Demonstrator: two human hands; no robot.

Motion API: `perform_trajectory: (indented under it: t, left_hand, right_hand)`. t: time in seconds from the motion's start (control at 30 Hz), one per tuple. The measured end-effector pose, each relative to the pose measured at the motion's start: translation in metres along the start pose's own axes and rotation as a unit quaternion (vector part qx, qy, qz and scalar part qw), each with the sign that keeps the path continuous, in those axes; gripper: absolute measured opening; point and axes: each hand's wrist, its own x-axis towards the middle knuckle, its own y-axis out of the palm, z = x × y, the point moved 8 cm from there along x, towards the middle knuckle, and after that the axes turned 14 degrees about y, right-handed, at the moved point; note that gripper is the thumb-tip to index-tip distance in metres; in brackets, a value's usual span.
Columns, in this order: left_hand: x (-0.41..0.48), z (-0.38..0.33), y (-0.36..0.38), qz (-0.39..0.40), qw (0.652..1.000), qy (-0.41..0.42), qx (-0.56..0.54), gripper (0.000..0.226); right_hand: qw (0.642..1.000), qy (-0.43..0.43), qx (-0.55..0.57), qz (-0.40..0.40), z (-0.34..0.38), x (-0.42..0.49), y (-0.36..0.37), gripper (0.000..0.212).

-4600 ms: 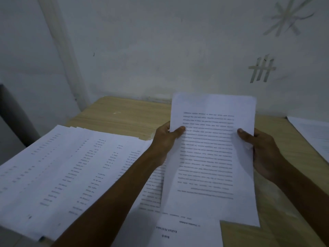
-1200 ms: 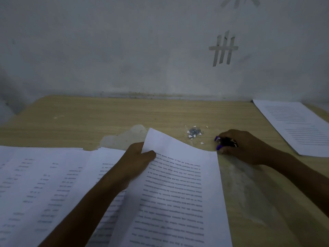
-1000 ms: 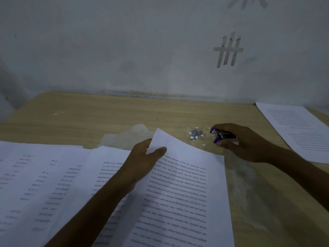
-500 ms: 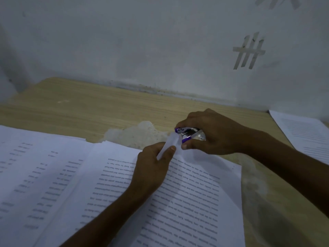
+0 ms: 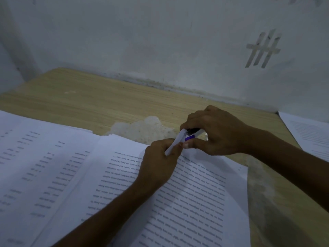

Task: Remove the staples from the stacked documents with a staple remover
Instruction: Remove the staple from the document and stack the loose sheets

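Head camera looks down at a wooden desk (image 5: 89, 100) set against a pale wall (image 5: 142, 41). A printed document (image 5: 195, 202) lies on the desk in front of the person, its far corner (image 5: 175, 143) lifted off the surface. The left hand (image 5: 160, 161) pinches that raised corner between thumb and fingers. The right hand (image 5: 217, 132) is curled around a staple remover (image 5: 191, 137) with purple and silver parts, holding it just above the desk with its front end touching the lifted corner, right beside the left thumb. The staple itself is too small and dark to make out. To the left, more printed sheets (image 5: 44, 166) lie spread and overlapping, one edge tucked under the document. Another printed sheet (image 5: 309, 134) lies at the right edge of the desk, well apart from the hands. A pale worn patch (image 5: 146, 127) marks the desk just beyond the document. Strips of tape (image 5: 261, 50) form a crossed mark on the wall.
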Motion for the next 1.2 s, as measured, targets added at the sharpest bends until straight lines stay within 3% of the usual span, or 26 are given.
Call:
perform_trajectory:
  t: [0.5, 0.7, 1.2]
  left_hand:
    - [0.000, -0.012, -0.001, -0.013, 1.000, 0.023, 0.005, 0.040]
    - [-0.001, -0.009, -0.001, -0.016, 1.000, 0.011, 0.004, 0.039]
    - [-0.002, -0.002, -0.001, -0.025, 0.999, -0.023, 0.007, 0.043]
  right_hand:
    - [1.000, -0.003, 0.008, -0.017, 0.005, 0.000, -0.003, 0.041]
    - [1.000, -0.003, 0.008, -0.025, 0.007, 0.000, -0.005, 0.033]
    - [0.999, -0.002, -0.003, -0.033, 0.009, 0.002, -0.005, 0.037]
